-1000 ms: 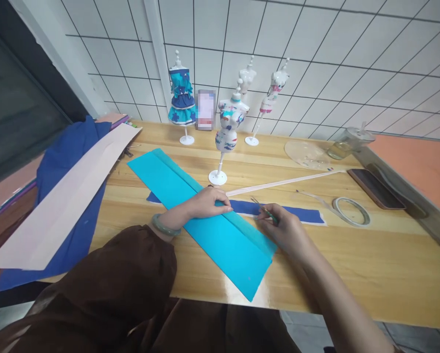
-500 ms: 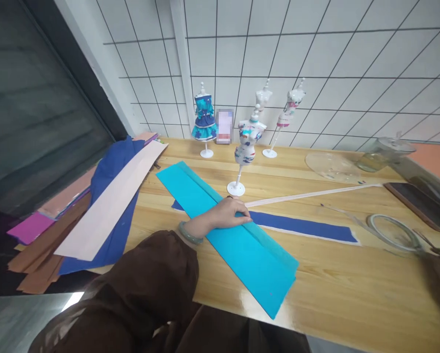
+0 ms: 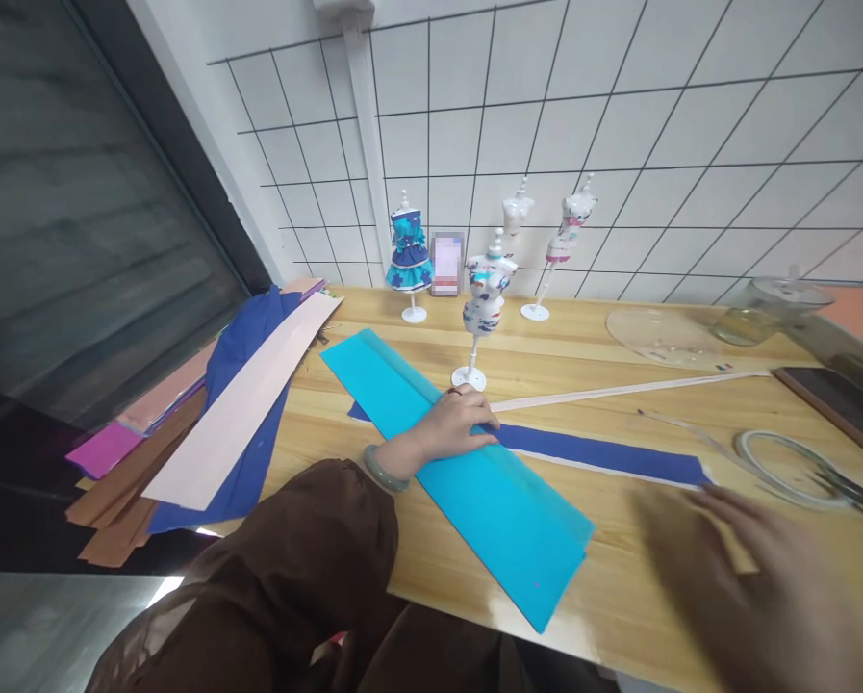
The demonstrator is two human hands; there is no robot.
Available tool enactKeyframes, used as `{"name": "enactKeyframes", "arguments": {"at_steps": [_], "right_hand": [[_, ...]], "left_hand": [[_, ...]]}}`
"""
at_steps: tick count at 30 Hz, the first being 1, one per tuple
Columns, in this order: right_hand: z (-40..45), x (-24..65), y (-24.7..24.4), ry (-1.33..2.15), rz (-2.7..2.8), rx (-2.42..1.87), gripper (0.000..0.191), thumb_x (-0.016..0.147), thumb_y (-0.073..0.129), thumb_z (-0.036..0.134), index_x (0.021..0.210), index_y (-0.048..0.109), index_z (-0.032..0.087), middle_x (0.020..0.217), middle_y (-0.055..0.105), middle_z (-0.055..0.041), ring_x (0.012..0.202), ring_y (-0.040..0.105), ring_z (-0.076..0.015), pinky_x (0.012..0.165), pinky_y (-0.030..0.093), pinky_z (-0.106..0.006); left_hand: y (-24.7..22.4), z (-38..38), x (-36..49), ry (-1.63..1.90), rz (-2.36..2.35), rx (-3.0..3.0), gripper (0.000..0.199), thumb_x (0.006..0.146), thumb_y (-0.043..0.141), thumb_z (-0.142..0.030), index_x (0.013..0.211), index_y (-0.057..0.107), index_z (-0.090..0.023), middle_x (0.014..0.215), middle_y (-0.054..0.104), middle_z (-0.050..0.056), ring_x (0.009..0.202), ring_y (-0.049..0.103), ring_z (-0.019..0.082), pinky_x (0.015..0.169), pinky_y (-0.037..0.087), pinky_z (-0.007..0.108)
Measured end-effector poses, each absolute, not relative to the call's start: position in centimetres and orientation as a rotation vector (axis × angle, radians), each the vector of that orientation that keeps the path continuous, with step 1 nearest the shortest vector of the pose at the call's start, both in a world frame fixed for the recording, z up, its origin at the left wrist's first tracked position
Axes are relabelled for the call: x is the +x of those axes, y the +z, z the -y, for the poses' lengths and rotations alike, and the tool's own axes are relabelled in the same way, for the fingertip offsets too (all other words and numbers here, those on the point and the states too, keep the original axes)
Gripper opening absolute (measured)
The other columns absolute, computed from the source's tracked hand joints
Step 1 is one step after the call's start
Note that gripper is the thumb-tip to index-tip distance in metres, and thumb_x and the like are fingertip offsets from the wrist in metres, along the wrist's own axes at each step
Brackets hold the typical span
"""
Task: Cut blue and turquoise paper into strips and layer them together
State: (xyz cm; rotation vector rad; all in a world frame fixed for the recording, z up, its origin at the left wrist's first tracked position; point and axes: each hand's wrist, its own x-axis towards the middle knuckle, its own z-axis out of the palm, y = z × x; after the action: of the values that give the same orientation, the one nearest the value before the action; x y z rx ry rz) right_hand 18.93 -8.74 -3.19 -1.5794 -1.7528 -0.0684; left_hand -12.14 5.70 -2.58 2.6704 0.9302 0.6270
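Note:
My left hand (image 3: 456, 425), with a bangle at the wrist, lies on a long folded turquoise sheet (image 3: 518, 534); its fingers rest on the sheet with the thumb a little apart. Whether the sheet is cloth or crepe paper I cannot tell. Under it runs a dark blue strip (image 3: 604, 452) with a white edge. My right hand (image 3: 770, 577) is over the table at the lower right, blurred by motion, with a gap between thumb and fingers and nothing visible in it. Scissors (image 3: 853, 493) lie to its right, touching a roll of tape (image 3: 788, 469).
Behind the sheet stands a small dress form (image 3: 487, 298), with more forms and a doll-sized blue dress (image 3: 409, 255) near the tiled wall. Blue, pale pink (image 3: 250, 399) and brown sheets are piled at the left. A phone (image 3: 835, 404), jar (image 3: 770, 308) and clear disc (image 3: 662, 337) lie right.
My right hand has come in from the right edge toward the turquoise sheet, leaving the scissors on the table. My left hand stays on the sheet. The whole view has shifted slightly.

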Motion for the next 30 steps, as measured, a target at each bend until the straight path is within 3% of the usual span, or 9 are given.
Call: {"name": "enactKeyframes", "arguments": {"at_steps": [3,6,13,20,25,30], "right_hand": [[9.2,13.7,-3.5,0.124,2.103,-1.247,0.028,0.087,0.048,0.027,0.113,0.058,0.026,0.113,0.063,-0.0118,0.104,0.059,-0.0278,0.084,0.051,-0.045],[9.6,10.4,-3.7,0.166,2.203,-1.118,0.029,0.089,0.047,0.022,0.116,0.057,0.021,0.111,0.065,-0.0098,0.103,0.061,-0.0228,0.087,0.052,-0.039],[9.3,10.2,-4.3,0.131,2.189,-1.21,0.027,0.09,0.047,0.025,0.115,0.056,0.017,0.106,0.067,-0.0111,0.098,0.062,-0.0221,0.083,0.053,-0.039],[9.5,10.1,-4.7,0.008,2.246,-1.181,0.028,0.09,0.046,0.024,0.114,0.059,0.018,0.112,0.066,-0.0104,0.103,0.06,-0.0236,0.088,0.05,-0.042],[9.4,10.7,-6.1,-0.213,2.417,-1.06,0.03,0.087,0.051,0.023,0.114,0.061,0.018,0.121,0.063,-0.0093,0.116,0.052,-0.0302,0.093,0.041,-0.05],[9.1,11.1,-6.8,-0.328,2.474,-1.003,0.031,0.087,0.05,0.027,0.115,0.061,0.019,0.123,0.062,-0.009,0.115,0.053,-0.0293,0.098,0.034,-0.049]], "left_hand": [[-2.5,-5.3,-12.0,0.606,-0.957,2.723,0.02,0.084,0.057,-0.036,0.089,0.066,-0.019,0.094,0.063,0.008,0.097,0.053,0.021,0.086,0.038,0.034],[-2.1,-4.4,-12.0,0.544,-0.855,2.708,0.023,0.087,0.053,-0.038,0.088,0.063,-0.018,0.088,0.064,0.006,0.089,0.056,0.018,0.082,0.039,0.03],[-1.2,-3.0,-12.4,0.372,-0.728,2.739,0.043,0.076,0.057,-0.058,0.095,0.061,-0.019,0.09,0.061,0.005,0.087,0.056,0.018,0.077,0.038,0.028],[-1.6,-2.0,-13.0,0.317,-0.828,2.885,0.044,0.081,0.05,-0.057,0.102,0.061,-0.02,0.103,0.059,0.01,0.099,0.054,0.023,0.087,0.04,0.035],[-2.1,-1.8,-16.2,0.342,-1.074,2.806,0.056,0.085,0.044,-0.057,0.128,0.048,-0.023,0.137,0.044,0.012,0.13,0.035,0.027,0.105,0.03,0.039],[-2.5,-4.6,-20.4,0.149,-1.593,2.458,0.078,0.083,0.032,-0.068,0.143,0.026,-0.018,0.151,0.02,0.014,0.14,0.012,0.029,0.112,0.014,0.046]]}}
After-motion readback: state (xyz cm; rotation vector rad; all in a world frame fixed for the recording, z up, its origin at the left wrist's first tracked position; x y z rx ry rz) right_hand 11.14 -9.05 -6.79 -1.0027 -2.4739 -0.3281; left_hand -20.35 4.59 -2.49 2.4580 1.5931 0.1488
